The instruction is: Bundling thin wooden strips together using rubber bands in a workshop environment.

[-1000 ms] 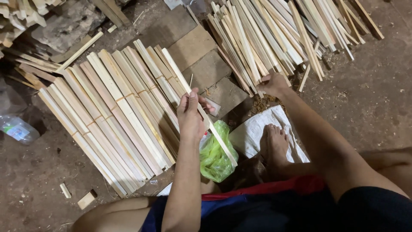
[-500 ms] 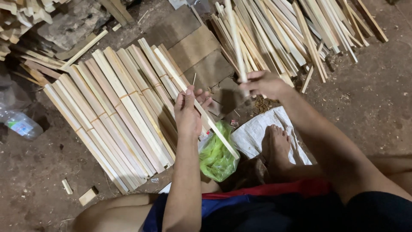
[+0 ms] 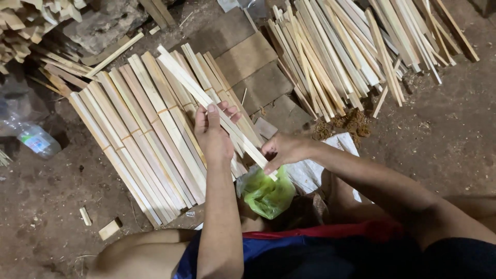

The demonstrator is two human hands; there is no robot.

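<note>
My left hand [image 3: 213, 133] grips a small bunch of long pale wooden slats [image 3: 192, 85] near its middle, the slats slanting from upper left to lower right. Over at the bunch's lower end, my right hand [image 3: 283, 150] pinches the slats, just above a crumpled green plastic bag [image 3: 267, 192]. Under both hands lies a row of tied slat bundles [image 3: 139, 139] on the dirt floor.
A loose heap of slats [image 3: 356, 46] lies at the upper right, flat bricks [image 3: 248, 59] between it and the bundles. A white sheet [image 3: 310, 173] sits by my knee, a plastic bottle [image 3: 36, 140] at the left, small offcuts [image 3: 109, 228] on the dirt.
My right hand came back from the loose heap with a slat and joined it to the bunch in my left hand, now gripping the bunch's lower end.
</note>
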